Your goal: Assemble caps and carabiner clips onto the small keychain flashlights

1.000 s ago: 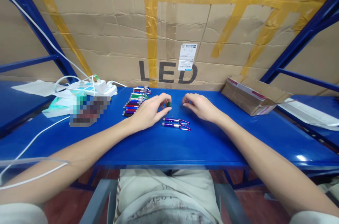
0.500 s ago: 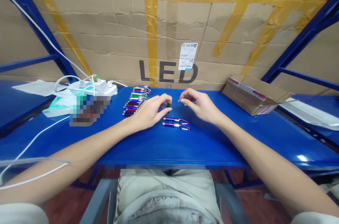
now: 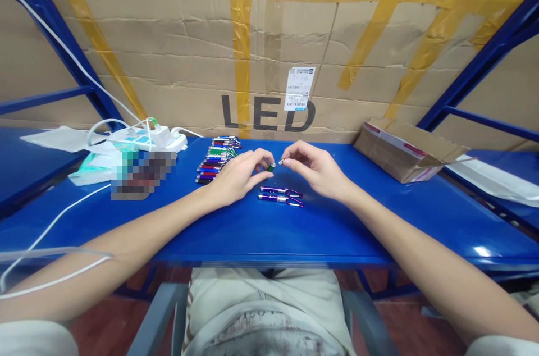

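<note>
My left hand (image 3: 238,175) rests on the blue table (image 3: 236,232) and pinches a small green keychain flashlight body (image 3: 270,167) between thumb and fingers. My right hand (image 3: 314,168) hovers just to its right, fingertips pinched on a tiny silvery part (image 3: 281,162) that almost touches the green body's end. Two purple keychain flashlights (image 3: 280,195) lie side by side on the table just in front of both hands. A row of several finished flashlights (image 3: 215,160) in assorted colours lies left of my left hand.
A white power strip (image 3: 147,138) with cables and a blurred-out packet (image 3: 143,173) sit at the left. An open cardboard box (image 3: 406,149) stands at the right. A large taped carton marked LED (image 3: 269,64) forms the back wall. Blue rack posts flank both sides.
My right hand has lifted off the table with a small part and moved left toward the green flashlight body in my left hand, which stayed put.
</note>
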A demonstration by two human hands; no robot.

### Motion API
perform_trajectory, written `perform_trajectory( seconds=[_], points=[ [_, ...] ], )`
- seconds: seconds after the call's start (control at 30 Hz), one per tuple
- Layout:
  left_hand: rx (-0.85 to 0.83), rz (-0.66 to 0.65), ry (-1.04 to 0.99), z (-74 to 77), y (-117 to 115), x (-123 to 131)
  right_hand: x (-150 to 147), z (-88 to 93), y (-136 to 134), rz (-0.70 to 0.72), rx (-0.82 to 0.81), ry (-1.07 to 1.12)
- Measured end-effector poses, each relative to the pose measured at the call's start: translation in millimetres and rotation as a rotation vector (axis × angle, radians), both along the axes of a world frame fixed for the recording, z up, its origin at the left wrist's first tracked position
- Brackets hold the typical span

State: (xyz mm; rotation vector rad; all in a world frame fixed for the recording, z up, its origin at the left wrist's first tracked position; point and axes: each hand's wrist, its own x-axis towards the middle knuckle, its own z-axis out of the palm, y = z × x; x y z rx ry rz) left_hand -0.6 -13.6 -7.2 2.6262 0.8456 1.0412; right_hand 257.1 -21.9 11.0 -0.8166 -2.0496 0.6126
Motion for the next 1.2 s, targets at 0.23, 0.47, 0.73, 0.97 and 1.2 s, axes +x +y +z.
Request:
perform_trajectory(
  seconds=[0.23,0.47,0.73,0.97,1.2],
  points=[
    [0.054,-0.013,0.013,-1.5,0.0,-1.7,-0.2,2.5,-3.5,-0.028,0.126,-0.119],
    [0.174,0.006,0.069,-2.1,2.0,-2.3,-1.7,2.7,-4.3,-0.018,0.196,-0.163],
    [0.247,0.012,0.088,-0.5,2.0,-1.7,-0.7,4.7,-3.9,-0.037,0.240,-0.206],
    [0.244,0.038,0.133,-2.7,4.3,-2.2,2.9,0.8,0.9,-0.051,0.240,-0.288],
    [0.229,0.030,0.121,-1.0,3.2,-2.3,4.3,-1.6,3.1,-0.045,0.262,-0.344]
  ],
)
